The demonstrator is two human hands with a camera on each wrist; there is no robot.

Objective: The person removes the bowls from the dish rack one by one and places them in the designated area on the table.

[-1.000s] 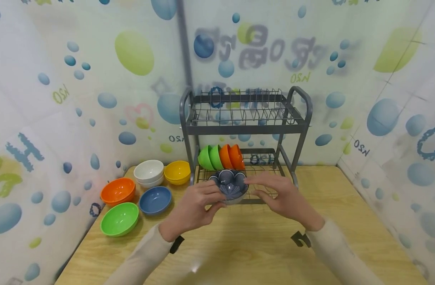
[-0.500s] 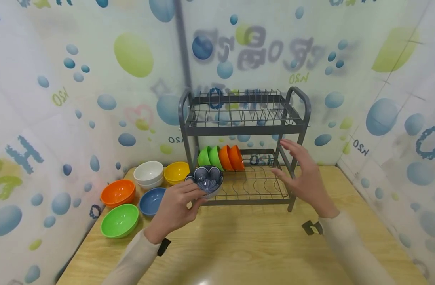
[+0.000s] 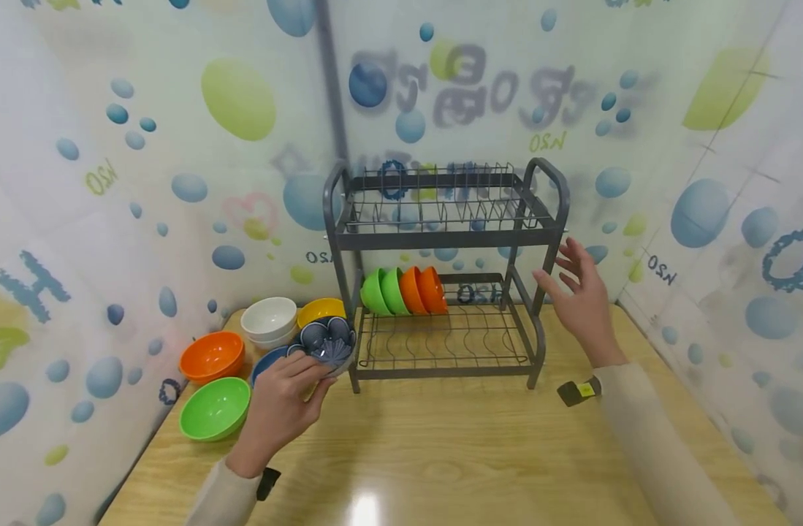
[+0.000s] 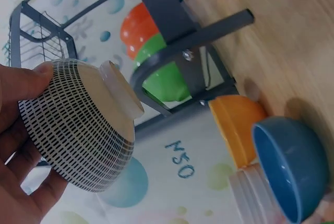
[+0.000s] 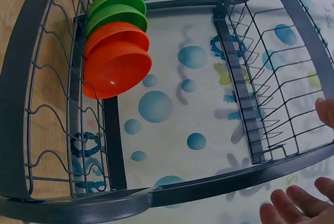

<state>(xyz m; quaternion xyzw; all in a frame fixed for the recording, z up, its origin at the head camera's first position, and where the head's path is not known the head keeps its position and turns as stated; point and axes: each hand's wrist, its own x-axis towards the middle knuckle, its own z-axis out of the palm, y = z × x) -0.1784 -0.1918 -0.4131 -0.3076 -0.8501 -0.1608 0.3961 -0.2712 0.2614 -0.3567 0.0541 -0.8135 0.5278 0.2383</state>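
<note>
My left hand (image 3: 283,398) pinches the rim of a patterned bowl (image 3: 329,346), dark blue inside with a petal design. In the left wrist view the same bowl (image 4: 86,125) shows a black-dashed outside and a pale foot, thumb on one side and fingers on the other. It is held up left of the dish rack (image 3: 440,239), in front of the yellow bowl (image 3: 318,310), and overlaps the blue bowl (image 3: 261,362) in the head view. My right hand (image 3: 584,307) is in the air by the rack's right post, fingers relaxed, holding nothing.
Two green bowls (image 3: 383,292) and two orange bowls (image 3: 424,291) stand on edge at the left of the rack's lower shelf. White bowls (image 3: 269,318), an orange bowl (image 3: 212,356) and a green bowl (image 3: 215,409) sit on the table (image 3: 440,460) at left.
My left hand has carried the patterned bowl leftward from in front of the rack. My right hand has moved away from the bowl, to the right and up beside the rack.
</note>
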